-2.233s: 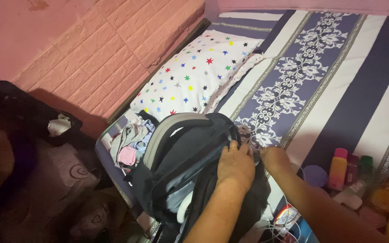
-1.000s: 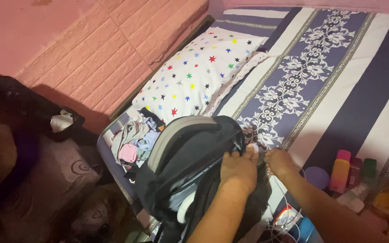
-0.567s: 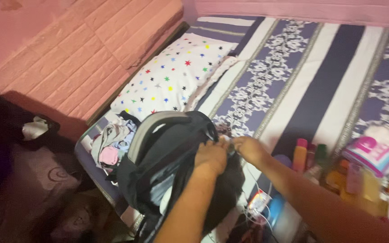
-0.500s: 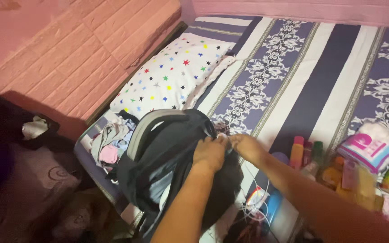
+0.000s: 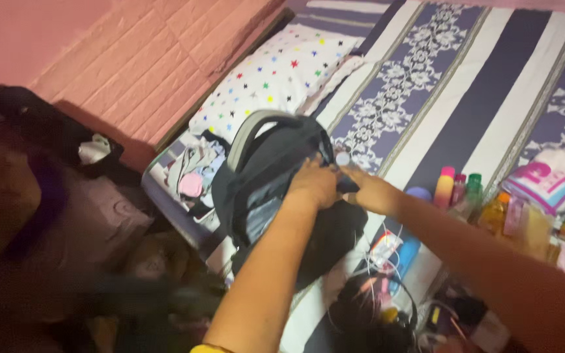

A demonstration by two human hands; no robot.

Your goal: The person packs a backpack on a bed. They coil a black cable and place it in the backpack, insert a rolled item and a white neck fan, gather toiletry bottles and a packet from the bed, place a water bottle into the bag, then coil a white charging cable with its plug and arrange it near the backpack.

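I see the left hand (image 5: 312, 186) closed on the top of the black backpack (image 5: 276, 176), which lies on the bed (image 5: 485, 98) beside the star pillow (image 5: 276, 75). The right hand (image 5: 364, 193) touches it; its grip I cannot tell.

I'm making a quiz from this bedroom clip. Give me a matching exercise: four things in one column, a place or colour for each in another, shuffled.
Things:
1. backpack
2. pillow
3. bottles
4. pile of clothes

Descriptions:
A. white with coloured stars
B. standing on the bed, right of the hands
C. dark, under both hands
D. heaped between backpack and wall

Pairs: 1-C, 2-A, 3-B, 4-D
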